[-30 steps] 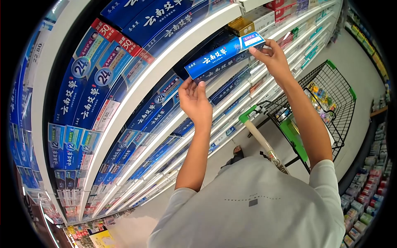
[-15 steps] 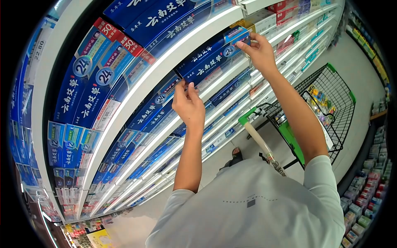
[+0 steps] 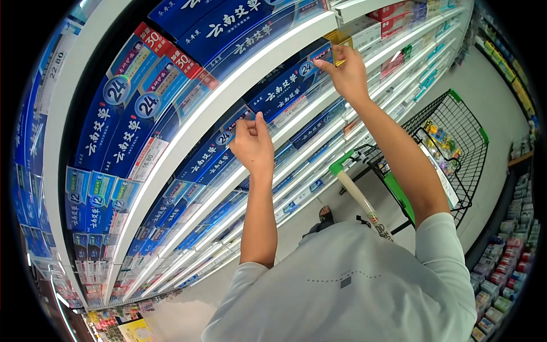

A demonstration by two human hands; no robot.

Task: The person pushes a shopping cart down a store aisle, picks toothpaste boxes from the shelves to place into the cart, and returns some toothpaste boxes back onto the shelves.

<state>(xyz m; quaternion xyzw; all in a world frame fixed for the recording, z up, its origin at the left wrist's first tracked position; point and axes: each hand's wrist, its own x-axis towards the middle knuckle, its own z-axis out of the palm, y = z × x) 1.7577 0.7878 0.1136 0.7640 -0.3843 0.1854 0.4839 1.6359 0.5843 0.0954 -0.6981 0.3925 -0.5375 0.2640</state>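
A long dark blue carton [image 3: 282,88], which looks like a toothpaste box with white lettering and a round "24" mark, lies on the middle shelf behind a clear front strip. My right hand [image 3: 348,77] is at its right end, thumb and fingers apart, the thumb near the "24" mark. Whether it touches the carton I cannot tell. Near the carton's left end is my left hand [image 3: 252,145], fingers curled in with the thumb beside them and nothing visible in the grasp. Similar blue cartons [image 3: 205,154] sit to its left on the same shelf.
Curved white shelf edges [image 3: 228,77] run across the view, with larger blue cartons [image 3: 108,119] above. A gold box [image 3: 342,41] stands beyond my right hand. At the right is a black wire shopping cart [image 3: 456,125] holding colourful packages; its pale handle [image 3: 356,194] lies near my body.
The carton between my hands has settled lower and farther back on the shelf. My left hand has drawn slightly down and left, its fingers curling in; my right hand has shifted a little left.
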